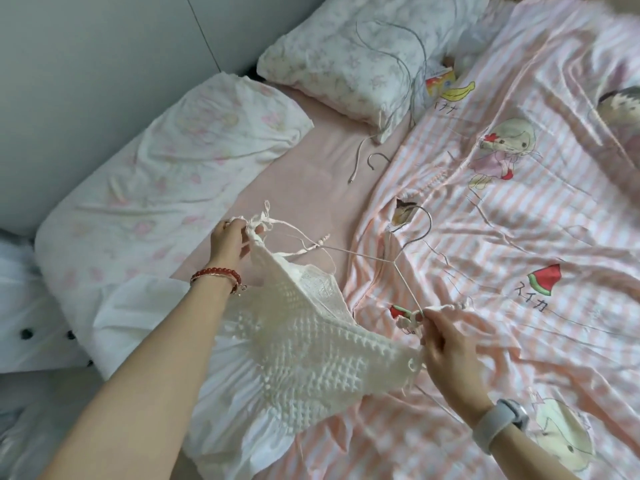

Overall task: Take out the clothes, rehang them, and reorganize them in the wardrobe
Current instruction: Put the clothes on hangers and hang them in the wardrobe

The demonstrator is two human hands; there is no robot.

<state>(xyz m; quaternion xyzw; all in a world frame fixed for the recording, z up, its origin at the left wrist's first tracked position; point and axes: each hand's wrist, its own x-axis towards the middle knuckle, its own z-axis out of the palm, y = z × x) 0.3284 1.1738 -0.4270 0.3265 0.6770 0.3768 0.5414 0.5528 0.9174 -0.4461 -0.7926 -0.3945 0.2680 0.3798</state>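
Bed [311, 140]: striped duvet [519, 237] spread across | white knit top [304, 337] held above bed edge, strung on white hanger [398, 268] | left hand [227, 242] grip pinched top's strap | right hand [446, 344] grip pinched top's other corner at hanger end.

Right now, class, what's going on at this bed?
A person is fitting a white crochet top onto a white wire hanger over the striped duvet. The left hand pinches one strap end; the right hand pinches the other corner at the hanger's arm. Another hanger lies near the pillow.
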